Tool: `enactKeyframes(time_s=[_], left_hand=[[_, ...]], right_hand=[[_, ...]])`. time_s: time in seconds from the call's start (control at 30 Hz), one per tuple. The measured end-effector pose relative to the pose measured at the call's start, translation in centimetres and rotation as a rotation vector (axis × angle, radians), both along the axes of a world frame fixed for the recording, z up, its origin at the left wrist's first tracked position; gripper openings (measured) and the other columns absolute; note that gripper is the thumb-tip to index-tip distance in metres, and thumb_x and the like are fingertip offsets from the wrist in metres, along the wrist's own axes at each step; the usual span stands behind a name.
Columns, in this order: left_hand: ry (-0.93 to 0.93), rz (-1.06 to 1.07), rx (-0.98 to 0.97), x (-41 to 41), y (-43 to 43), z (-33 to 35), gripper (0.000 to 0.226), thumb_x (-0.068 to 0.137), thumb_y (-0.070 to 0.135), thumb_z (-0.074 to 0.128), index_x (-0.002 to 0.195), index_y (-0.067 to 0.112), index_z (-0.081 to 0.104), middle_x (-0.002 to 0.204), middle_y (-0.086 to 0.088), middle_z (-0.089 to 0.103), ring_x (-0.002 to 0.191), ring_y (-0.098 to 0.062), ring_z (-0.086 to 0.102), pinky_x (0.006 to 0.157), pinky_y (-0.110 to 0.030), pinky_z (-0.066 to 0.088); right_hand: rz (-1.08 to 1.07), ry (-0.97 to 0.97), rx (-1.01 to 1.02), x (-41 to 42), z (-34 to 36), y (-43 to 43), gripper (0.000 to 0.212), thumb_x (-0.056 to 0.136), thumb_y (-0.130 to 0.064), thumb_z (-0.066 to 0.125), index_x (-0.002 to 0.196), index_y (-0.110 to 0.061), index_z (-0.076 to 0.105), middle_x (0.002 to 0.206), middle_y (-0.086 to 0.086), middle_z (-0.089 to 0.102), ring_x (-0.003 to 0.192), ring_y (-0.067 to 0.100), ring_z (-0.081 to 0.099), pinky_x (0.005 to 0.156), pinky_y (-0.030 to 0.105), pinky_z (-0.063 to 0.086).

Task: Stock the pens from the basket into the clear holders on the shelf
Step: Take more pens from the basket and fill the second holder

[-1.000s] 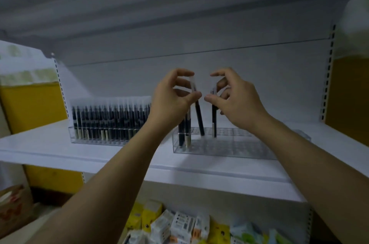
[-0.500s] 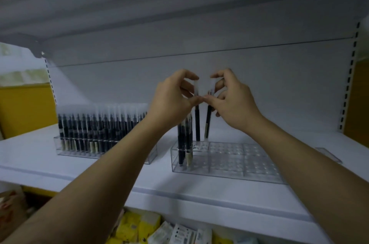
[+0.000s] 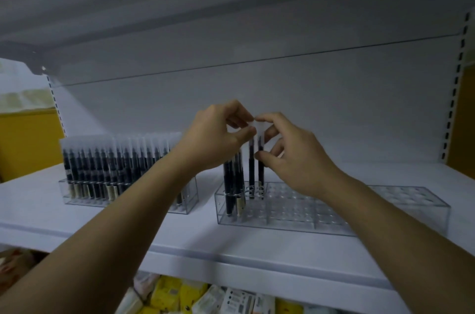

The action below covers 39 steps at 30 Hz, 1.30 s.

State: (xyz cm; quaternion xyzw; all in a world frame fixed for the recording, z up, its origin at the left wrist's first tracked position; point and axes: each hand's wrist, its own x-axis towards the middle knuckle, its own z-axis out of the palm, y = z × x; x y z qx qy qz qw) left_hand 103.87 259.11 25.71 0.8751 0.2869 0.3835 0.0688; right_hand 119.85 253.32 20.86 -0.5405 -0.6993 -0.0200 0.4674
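White shelving fills my view; nearest, under the shelf point(image 3: 180, 236) lip, lie yellow and white packs point(image 3: 190, 295). Further in, the right holder point(image 3: 334, 221) is mostly bare holes, with a few bunched pens point(image 3: 232, 180) at its left end. Just right of those, two pens stand upright, tips already in holes. My left hand point(image 3: 216, 138) has its grip pinched on the cap of the left pen point(image 3: 251, 172). My right hand point(image 3: 295, 156) is pinched on the right pen point(image 3: 261, 174). Their long axis is vertical, so I judge the next move to be a straight push down. The bunched pens crowd the left side. Away to the left sits the full holder point(image 3: 128, 204). I see no basket.
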Motion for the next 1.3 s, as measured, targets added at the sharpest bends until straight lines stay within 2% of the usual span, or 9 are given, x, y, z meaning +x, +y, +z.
enactKeyframes(time_s=[0.13, 0.2, 0.47, 0.67, 0.87, 1.0, 1.07, 1.2, 1.3], left_hand=[[0.022, 0.004, -0.011, -0.6, 0.1, -0.2, 0.015, 0.089, 0.029, 0.065, 0.100, 0.027, 0.055, 0.101, 0.009, 0.064, 0.098, -0.006, 0.060, 0.086, -0.019, 0.046], [0.016, 0.004, -0.020, -0.7, 0.1, -0.2, 0.015, 0.089, 0.029, 0.065, 0.099, 0.027, 0.054, 0.099, 0.009, 0.063, 0.098, -0.007, 0.060, 0.084, -0.018, 0.046], [0.027, 0.015, -0.057, -0.6, -0.1, -0.5, 0.020, 0.091, 0.030, 0.062, 0.106, 0.026, 0.049, 0.105, 0.009, 0.058, 0.103, -0.008, 0.057, 0.077, -0.011, 0.040], [0.063, 0.070, -0.070, -1.0, 0.0, -0.8, 0.038, 0.091, 0.035, 0.062, 0.123, 0.021, 0.046, 0.123, 0.000, 0.057, 0.112, -0.013, 0.054, 0.089, -0.022, 0.043], [0.099, 0.041, 0.008, -0.1, -0.6, -0.8, 0.035, 0.091, 0.028, 0.063, 0.121, 0.020, 0.046, 0.115, 0.000, 0.060, 0.103, -0.014, 0.058, 0.088, -0.027, 0.050], [0.080, 0.038, 0.115, 0.0, -0.9, -1.4, 0.032, 0.091, 0.019, 0.063, 0.118, 0.018, 0.046, 0.109, 0.000, 0.061, 0.099, -0.015, 0.058, 0.079, -0.020, 0.049], [0.065, 0.034, 0.147, -0.2, -0.9, -1.7, 0.030, 0.090, 0.019, 0.064, 0.115, 0.017, 0.047, 0.107, 0.001, 0.062, 0.098, -0.016, 0.059, 0.082, -0.026, 0.052], [0.025, 0.073, 0.104, -0.4, -0.5, -1.8, 0.021, 0.090, 0.025, 0.065, 0.106, 0.019, 0.053, 0.112, 0.002, 0.062, 0.100, -0.010, 0.054, 0.083, -0.022, 0.043], [0.040, 0.081, 0.097, 0.0, -0.5, -1.9, 0.019, 0.090, 0.027, 0.065, 0.103, 0.019, 0.055, 0.112, 0.002, 0.063, 0.104, -0.012, 0.057, 0.083, -0.021, 0.042]], right_hand=[[-0.025, -0.070, 0.008, -0.1, -0.3, -0.2, 0.060, 0.091, -0.022, 0.065, 0.140, -0.042, 0.035, 0.103, -0.015, 0.054, 0.074, 0.006, 0.062, 0.076, 0.029, 0.055], [-0.033, -0.115, 0.011, -0.3, -0.5, -0.3, 0.054, 0.091, -0.023, 0.064, 0.136, -0.042, 0.040, 0.101, -0.016, 0.055, 0.074, 0.007, 0.062, 0.077, 0.033, 0.056], [-0.038, -0.076, -0.039, -0.4, -0.6, -0.6, 0.051, 0.092, -0.028, 0.063, 0.137, -0.042, 0.041, 0.095, -0.016, 0.057, 0.075, 0.008, 0.064, 0.077, 0.033, 0.056], [-0.060, -0.061, -0.064, -0.3, -0.8, -0.6, 0.054, 0.093, -0.029, 0.060, 0.139, -0.044, 0.038, 0.087, -0.016, 0.060, 0.069, 0.008, 0.064, 0.080, 0.036, 0.055], [-0.087, -0.078, -0.065, -0.4, -0.8, -0.7, 0.054, 0.094, -0.026, 0.060, 0.140, -0.042, 0.038, 0.084, -0.014, 0.062, 0.066, 0.006, 0.064, 0.073, 0.035, 0.057], [-0.092, -0.072, -0.064, -0.4, -0.9, -0.7, 0.055, 0.093, -0.026, 0.061, 0.141, -0.040, 0.037, 0.082, -0.013, 0.062, 0.067, 0.008, 0.065, 0.073, 0.036, 0.058], [-0.090, -0.072, -0.065, -0.4, -1.0, -0.7, 0.055, 0.093, -0.026, 0.061, 0.141, -0.040, 0.037, 0.082, -0.013, 0.062, 0.068, 0.009, 0.064, 0.074, 0.036, 0.058], [-0.090, -0.079, -0.061, -0.4, -1.1, -0.6, 0.057, 0.093, -0.027, 0.061, 0.142, -0.041, 0.036, 0.080, -0.014, 0.061, 0.069, 0.005, 0.062, 0.075, 0.032, 0.055], [-0.089, -0.080, -0.066, -0.3, -1.1, -0.6, 0.057, 0.093, -0.028, 0.061, 0.142, -0.042, 0.035, 0.080, -0.014, 0.062, 0.069, 0.005, 0.062, 0.072, 0.031, 0.054]])
